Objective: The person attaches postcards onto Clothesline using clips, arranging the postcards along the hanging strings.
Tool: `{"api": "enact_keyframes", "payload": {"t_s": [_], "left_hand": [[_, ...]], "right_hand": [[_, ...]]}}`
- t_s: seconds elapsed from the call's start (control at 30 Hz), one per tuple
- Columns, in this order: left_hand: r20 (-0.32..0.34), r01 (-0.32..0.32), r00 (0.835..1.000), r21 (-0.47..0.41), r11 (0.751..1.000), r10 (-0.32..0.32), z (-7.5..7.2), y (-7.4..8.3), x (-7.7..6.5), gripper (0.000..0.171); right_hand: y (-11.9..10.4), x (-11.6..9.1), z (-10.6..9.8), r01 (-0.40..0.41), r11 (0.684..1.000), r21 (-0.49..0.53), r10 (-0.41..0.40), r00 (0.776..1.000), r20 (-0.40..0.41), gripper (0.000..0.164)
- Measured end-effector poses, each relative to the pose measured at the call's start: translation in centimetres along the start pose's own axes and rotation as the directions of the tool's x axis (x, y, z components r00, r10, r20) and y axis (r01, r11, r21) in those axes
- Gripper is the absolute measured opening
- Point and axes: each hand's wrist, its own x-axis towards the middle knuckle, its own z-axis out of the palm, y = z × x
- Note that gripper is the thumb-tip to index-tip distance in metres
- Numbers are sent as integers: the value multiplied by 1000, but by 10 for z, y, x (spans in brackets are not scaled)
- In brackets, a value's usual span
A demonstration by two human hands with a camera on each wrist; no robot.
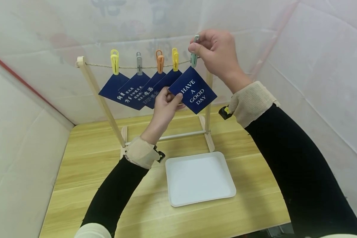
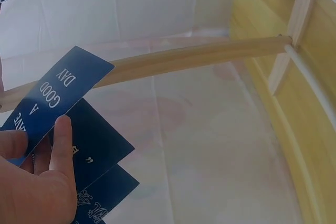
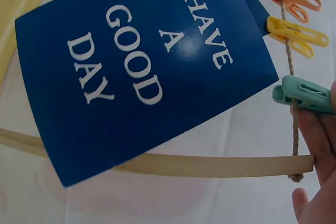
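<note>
My left hand [image 1: 166,105] pinches the left corner of a dark blue card [image 1: 194,91] printed "HAVE A GOOD DAY", thumb in front. Between the thumb and fingers of my right hand [image 1: 218,53] is a pale green clothespin [image 1: 194,56], at the right end of the twine [image 1: 150,67]. In the right wrist view the clothespin [image 3: 304,95] straddles the twine, and the card's top corner lies just short of its tip. Other blue cards [image 1: 113,86] hang to the left, overlapping, from yellow [image 1: 114,62], grey [image 1: 139,63], orange [image 1: 159,62] and yellow clothespins [image 1: 175,59].
The twine runs between the posts of a wooden stand [image 1: 99,96] with a white lower bar [image 1: 181,135]. In front of the stand, a white tray [image 1: 200,180] lies on the wood-grain table [image 1: 86,172]. Pale sheeting [image 1: 321,66] surrounds the table's back and sides.
</note>
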Motion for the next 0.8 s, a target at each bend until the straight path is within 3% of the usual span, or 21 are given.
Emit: {"api": "enact_keyframes", "payload": {"t_s": [0.37, 0.8], "left_hand": [[-17, -9, 1000, 5, 1000, 9, 8, -2, 1, 17], [-20, -21, 1000, 9, 1000, 21, 4, -4, 2, 16]], "right_hand": [[-3, -1, 3, 8, 995, -104, 2, 995, 96, 21], [-6, -1, 4, 21, 986, -168, 5, 988, 151, 24]]}}
